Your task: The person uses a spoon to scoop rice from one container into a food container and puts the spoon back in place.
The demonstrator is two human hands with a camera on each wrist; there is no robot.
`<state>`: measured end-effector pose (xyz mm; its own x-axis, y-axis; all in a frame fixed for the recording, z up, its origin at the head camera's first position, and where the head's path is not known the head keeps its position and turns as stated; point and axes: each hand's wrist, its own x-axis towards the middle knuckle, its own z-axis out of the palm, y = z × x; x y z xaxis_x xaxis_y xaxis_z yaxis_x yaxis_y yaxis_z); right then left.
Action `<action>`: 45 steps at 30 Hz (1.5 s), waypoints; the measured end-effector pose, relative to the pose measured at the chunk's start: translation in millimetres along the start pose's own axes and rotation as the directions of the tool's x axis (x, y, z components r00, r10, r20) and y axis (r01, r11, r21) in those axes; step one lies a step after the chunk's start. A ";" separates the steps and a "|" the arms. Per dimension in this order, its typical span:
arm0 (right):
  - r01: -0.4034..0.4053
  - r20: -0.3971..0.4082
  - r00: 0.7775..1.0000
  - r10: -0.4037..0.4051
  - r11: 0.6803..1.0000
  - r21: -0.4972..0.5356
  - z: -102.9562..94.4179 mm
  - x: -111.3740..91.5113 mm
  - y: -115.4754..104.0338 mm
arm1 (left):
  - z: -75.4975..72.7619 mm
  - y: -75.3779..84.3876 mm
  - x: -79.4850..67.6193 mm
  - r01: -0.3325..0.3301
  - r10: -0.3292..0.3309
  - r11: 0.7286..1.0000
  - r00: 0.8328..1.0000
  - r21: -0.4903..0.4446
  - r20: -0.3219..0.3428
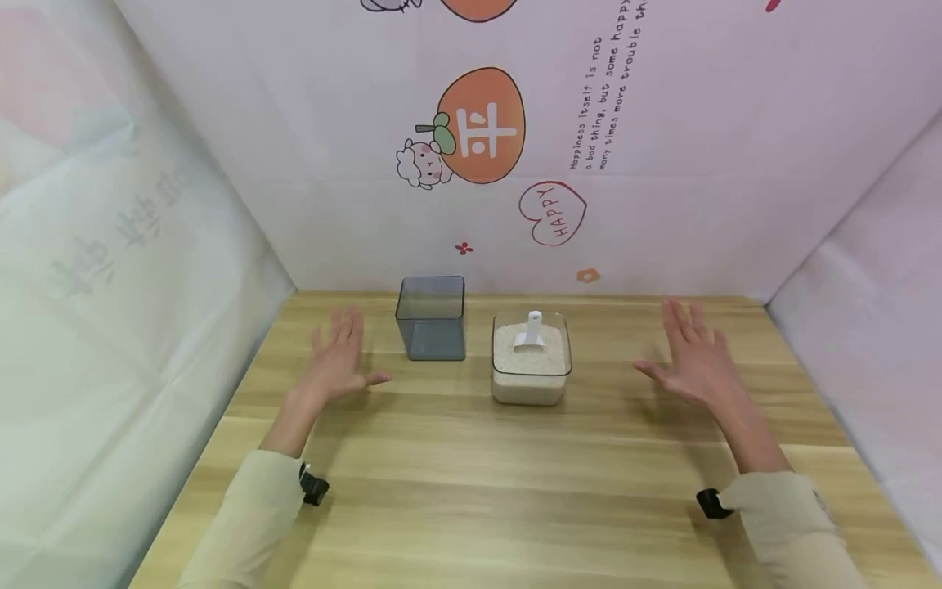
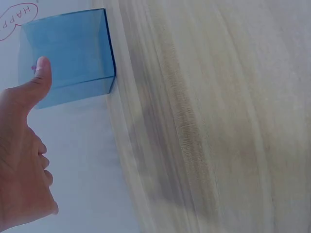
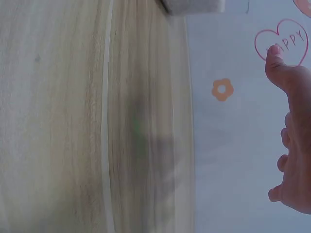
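My left hand (image 1: 337, 364) is held over the left of the table, fingers spread and thumb out, holding nothing. Nearest to it is a clear grey-blue square container (image 1: 436, 339), which shows nothing inside; in the left wrist view this container (image 2: 73, 53) appears beyond the thumb. To its right stands a second clear square container (image 1: 531, 388), partly filled with pale grains (image 1: 508, 352). A white scoop (image 1: 533, 331) sticks up out of the grains. Off to the right, my right hand (image 1: 695, 360) is likewise spread and holds nothing. The grain container's corner (image 3: 194, 6) shows at the right wrist view's top edge.
A wood-grain table (image 1: 515, 491) spans the front. Behind it hangs a white printed sheet (image 1: 353, 204), with pale sheets at the left (image 1: 110, 327) and right (image 1: 868, 270) sides. Small black cameras (image 1: 315, 489) sit at both wrists.
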<state>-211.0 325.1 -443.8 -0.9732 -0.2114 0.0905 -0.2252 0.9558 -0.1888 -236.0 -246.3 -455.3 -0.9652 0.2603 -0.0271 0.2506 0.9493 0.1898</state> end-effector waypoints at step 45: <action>0.548 0.130 0.830 -0.542 0.836 -0.018 16.0 50.4 -87.5 | -59.1 187.1 65.8 -0.642 0.632 0.752 0.767 0.151 0.113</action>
<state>-241.0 227.6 -438.3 -0.6921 -0.7200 0.0503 -0.7211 0.6868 -0.0908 -257.0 -62.1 -363.6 -0.5735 0.8191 -0.0119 0.8190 0.5736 0.0117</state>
